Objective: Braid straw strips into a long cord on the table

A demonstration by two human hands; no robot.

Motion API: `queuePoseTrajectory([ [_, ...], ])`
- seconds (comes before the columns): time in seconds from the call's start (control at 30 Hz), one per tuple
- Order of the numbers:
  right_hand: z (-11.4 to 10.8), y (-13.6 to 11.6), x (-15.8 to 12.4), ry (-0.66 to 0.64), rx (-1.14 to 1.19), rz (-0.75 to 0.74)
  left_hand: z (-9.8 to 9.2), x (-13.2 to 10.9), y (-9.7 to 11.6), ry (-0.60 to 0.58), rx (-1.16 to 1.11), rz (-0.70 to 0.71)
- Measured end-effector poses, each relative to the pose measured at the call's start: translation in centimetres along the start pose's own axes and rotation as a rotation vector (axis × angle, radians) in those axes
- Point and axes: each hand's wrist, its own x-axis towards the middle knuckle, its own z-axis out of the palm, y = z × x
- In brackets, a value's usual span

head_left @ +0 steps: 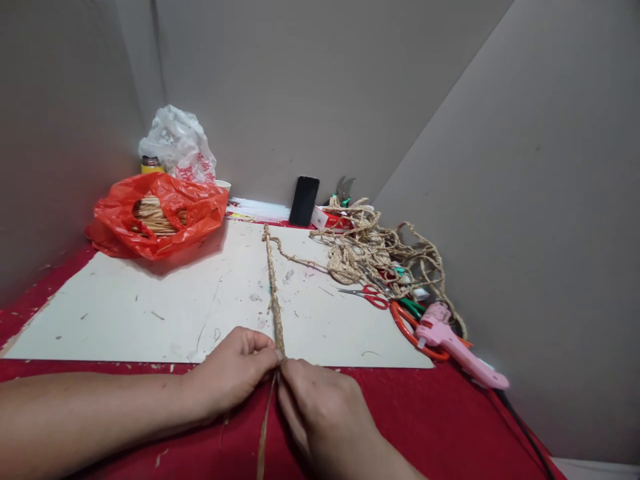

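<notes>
A braided straw cord (pixel 273 280) runs from the far edge of the white board (pixel 150 313) toward me. My left hand (pixel 240 370) is closed, its thumb and forefinger pinching the near end of the braid. Against it, my right hand (pixel 320 400) is also closed at the same end, with its fingertips mostly hidden. A loose brown strand (pixel 265 427) hangs down between the hands over the red cloth (pixel 400 413). From the braid's far end, a thinner cord (pixel 300 260) leads right to a tangled heap of cord (pixel 370 247).
At the left back stands a red plastic bag (pixel 200 207) holding coiled straw (pixel 155 217), with a white plastic bag (pixel 175 137) behind. A phone (pixel 304 201) leans at the back. Red-handled scissors (pixel 373 297) and a pink glue gun (pixel 455 340) lie right. Grey walls (pixel 260 87) enclose the table.
</notes>
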Motion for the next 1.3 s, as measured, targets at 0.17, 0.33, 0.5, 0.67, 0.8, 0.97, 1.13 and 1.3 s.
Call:
queuePoseTrajectory([
  [0.17,0.2,-1.1,-0.2,-0.054,-0.146,-0.185,0.1,-0.2,0.3,0.017,-0.105,-0.07],
  [0.33,-2.6,-0.7,0.2,0.021,0.203,-0.059,0.0,-0.4,0.6,-0.024,-0.115,-0.058],
  [0.5,-4.1,1.3,2.0,0.007,0.683,0.542,-0.1,-0.5,1.2,-0.042,-0.07,-0.063],
  [0.67,-2.6,1.8,3.2,-0.432,1.306,0.729,-0.3,-0.3,1.3,-0.144,-0.098,-0.005],
  [0.8,-2.3,2.2,3.3,-0.605,1.353,0.811,-0.9,-0.1,1.1,-0.104,0.052,0.002],
  [0.97,-2.0,2.9,3.3,-0.708,1.345,0.824,-1.5,-0.1,1.0,-0.152,0.264,0.021],
  [1.13,-1.4,1.8,2.9,-0.571,1.465,0.966,-1.6,-0.3,1.4,-0.152,0.507,0.117],
  [1.3,-0.7,0.0,2.3,-0.297,1.437,1.044,-1.1,-1.2,1.7,-0.183,0.52,0.04],
])
